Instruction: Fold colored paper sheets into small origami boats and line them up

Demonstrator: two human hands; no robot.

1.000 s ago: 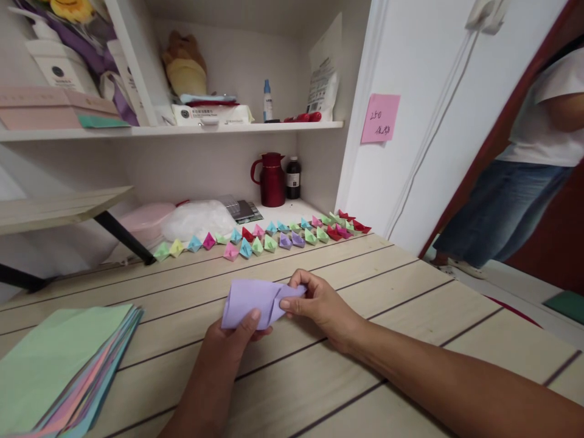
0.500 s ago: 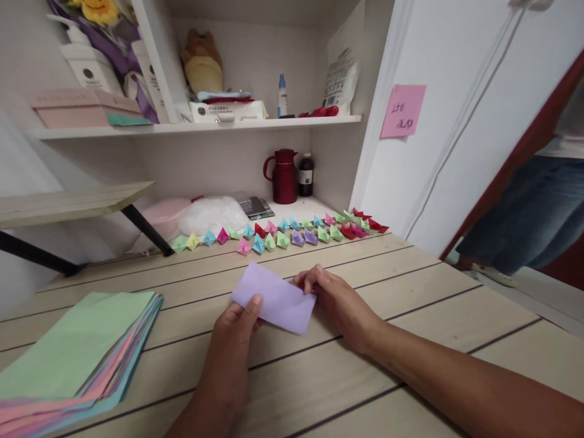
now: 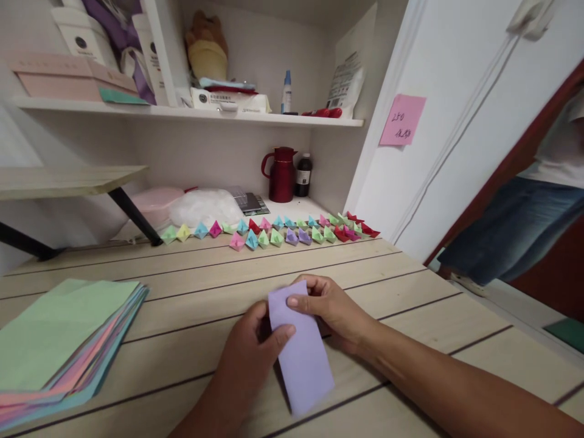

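Left hand (image 3: 249, 340) bare; right hand (image 3: 335, 310) bare; both forearms (image 3: 447, 374) uncovered.

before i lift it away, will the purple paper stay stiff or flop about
The purple paper is probably light and easily creased, since it looks thin. Its lower end may stay fairly stiff, as it looks flat beyond the left hand and right hand.

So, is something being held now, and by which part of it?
Yes, a piece of purple paper: the right hand holds it near its far end, and the left hand by its left edge, both thumbs on top.
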